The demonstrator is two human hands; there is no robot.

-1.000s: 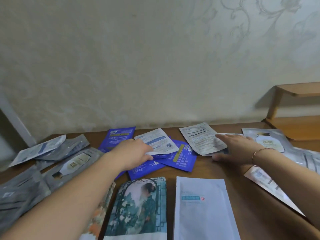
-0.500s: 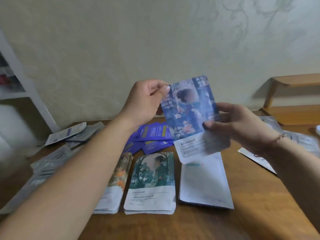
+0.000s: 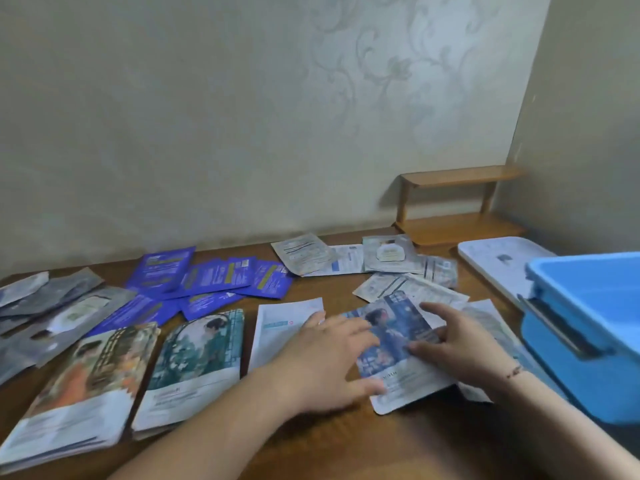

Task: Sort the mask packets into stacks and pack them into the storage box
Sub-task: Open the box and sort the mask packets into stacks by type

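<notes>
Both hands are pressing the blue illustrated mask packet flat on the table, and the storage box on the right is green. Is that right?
Not quite: in the head view the storage box is blue. The rest holds: the left hand and right hand rest on the blue illustrated mask packet on the table.

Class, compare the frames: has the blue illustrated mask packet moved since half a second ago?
Yes. The blue illustrated packet has come down from mid-air onto the table, right of the white packet, under both hands.

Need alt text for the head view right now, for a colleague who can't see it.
Both hands, left and right, press a blue illustrated mask packet flat on the wooden table. Sorted packet stacks lie left; a blue storage box sits right.
</notes>
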